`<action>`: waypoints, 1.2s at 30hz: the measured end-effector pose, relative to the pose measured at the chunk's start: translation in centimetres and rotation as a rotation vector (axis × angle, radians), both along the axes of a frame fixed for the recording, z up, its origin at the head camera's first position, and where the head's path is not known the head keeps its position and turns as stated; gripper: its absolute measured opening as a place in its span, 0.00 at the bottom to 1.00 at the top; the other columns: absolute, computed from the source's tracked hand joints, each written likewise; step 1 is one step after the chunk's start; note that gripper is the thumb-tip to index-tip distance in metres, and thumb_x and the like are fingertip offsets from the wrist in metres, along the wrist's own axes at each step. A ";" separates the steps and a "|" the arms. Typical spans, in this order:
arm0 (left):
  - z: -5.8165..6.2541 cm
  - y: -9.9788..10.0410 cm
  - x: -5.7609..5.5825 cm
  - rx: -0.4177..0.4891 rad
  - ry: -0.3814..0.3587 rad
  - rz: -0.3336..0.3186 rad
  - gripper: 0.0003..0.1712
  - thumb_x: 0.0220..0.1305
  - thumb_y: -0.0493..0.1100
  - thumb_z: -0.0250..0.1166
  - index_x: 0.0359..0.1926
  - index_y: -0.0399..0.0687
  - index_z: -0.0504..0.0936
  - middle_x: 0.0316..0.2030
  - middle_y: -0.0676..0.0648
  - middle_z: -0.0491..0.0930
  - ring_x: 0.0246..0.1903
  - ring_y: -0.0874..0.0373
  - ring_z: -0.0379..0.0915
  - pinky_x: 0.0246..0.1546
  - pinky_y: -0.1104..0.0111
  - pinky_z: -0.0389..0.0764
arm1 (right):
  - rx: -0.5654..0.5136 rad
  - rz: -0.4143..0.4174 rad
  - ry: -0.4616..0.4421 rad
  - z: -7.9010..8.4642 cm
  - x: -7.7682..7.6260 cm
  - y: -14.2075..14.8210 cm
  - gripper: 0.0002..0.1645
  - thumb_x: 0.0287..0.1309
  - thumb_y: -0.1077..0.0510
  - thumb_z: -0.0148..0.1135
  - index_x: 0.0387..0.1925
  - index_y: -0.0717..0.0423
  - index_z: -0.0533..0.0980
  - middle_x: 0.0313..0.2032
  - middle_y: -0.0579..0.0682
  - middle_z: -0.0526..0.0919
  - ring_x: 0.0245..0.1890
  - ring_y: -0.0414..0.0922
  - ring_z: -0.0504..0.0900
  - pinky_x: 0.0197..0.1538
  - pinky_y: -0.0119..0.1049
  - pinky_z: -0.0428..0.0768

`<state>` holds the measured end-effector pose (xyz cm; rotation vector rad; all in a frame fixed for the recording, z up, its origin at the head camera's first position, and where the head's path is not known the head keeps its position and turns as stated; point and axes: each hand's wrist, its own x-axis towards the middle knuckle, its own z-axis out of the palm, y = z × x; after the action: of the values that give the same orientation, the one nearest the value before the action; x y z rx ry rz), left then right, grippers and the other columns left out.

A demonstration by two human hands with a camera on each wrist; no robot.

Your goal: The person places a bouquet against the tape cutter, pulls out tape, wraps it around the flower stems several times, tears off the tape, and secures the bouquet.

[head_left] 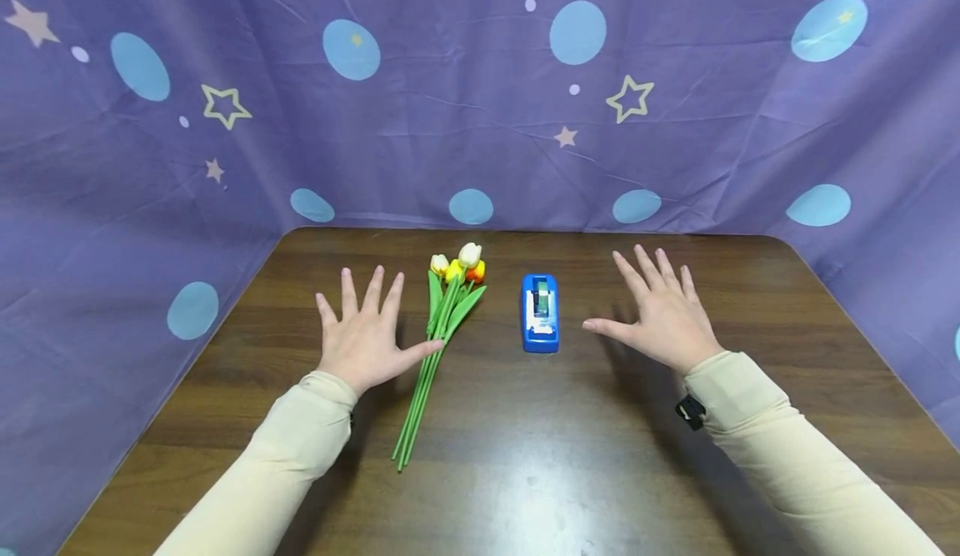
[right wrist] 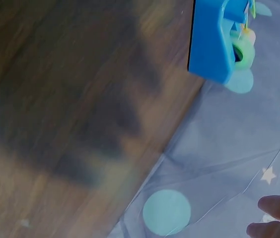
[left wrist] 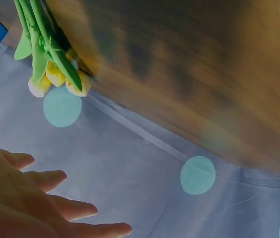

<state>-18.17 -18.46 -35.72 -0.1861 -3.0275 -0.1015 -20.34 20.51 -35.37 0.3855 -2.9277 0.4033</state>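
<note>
Both my hands hover palm down with fingers spread over a dark wooden table (head_left: 525,473). My left hand (head_left: 365,331) is just left of a bunch of artificial tulips (head_left: 442,331) with green stems and yellow, white and orange heads; its thumb tip reaches the stems. My right hand (head_left: 660,310) is to the right of a blue tape dispenser (head_left: 540,313), apart from it. Neither hand holds anything. In the left wrist view the tulips (left wrist: 45,54) and my fingers (left wrist: 45,198) show. The right wrist view shows the dispenser (right wrist: 219,39) and fingertips (right wrist: 274,213).
A purple cloth (head_left: 480,106) with blue dots and stars hangs behind and on both sides of the table. Cream sleeves cover both forearms, and a black clip (head_left: 690,411) sits at the right wrist.
</note>
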 end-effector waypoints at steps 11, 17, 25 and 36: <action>-1.7 0.2 1.2 0.000 0.013 -0.016 0.67 0.48 0.84 0.57 0.78 0.51 0.49 0.78 0.39 0.47 0.75 0.28 0.30 0.65 0.27 0.36 | -0.002 0.062 0.010 -1.2 1.4 -2.9 0.67 0.44 0.15 0.56 0.77 0.46 0.52 0.77 0.59 0.50 0.78 0.62 0.43 0.74 0.64 0.41; -2.4 0.4 2.2 0.008 -0.001 -0.016 0.68 0.46 0.81 0.63 0.78 0.47 0.51 0.76 0.37 0.51 0.74 0.27 0.38 0.65 0.27 0.42 | -0.003 0.099 0.007 -1.3 2.1 -4.7 0.67 0.43 0.14 0.56 0.77 0.45 0.54 0.77 0.57 0.51 0.78 0.61 0.43 0.75 0.62 0.41; -3.3 0.9 3.5 0.030 -0.020 -0.001 0.67 0.41 0.77 0.70 0.73 0.41 0.62 0.69 0.35 0.63 0.65 0.29 0.58 0.57 0.36 0.63 | -0.001 0.159 0.035 -1.8 3.1 -6.9 0.64 0.44 0.17 0.59 0.76 0.45 0.57 0.77 0.57 0.54 0.78 0.60 0.46 0.75 0.62 0.45; -3.1 1.5 4.4 0.121 -0.165 -0.011 0.32 0.48 0.62 0.75 0.32 0.37 0.76 0.32 0.39 0.74 0.33 0.42 0.73 0.34 0.51 0.78 | -0.016 0.214 0.056 -3.0 4.2 -9.1 0.60 0.47 0.20 0.60 0.75 0.45 0.60 0.74 0.60 0.61 0.77 0.61 0.52 0.74 0.61 0.52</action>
<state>-13.82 -16.93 -38.87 -0.1928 -3.1711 -0.3158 -16.13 11.40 -38.36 0.6990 -2.8362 0.4353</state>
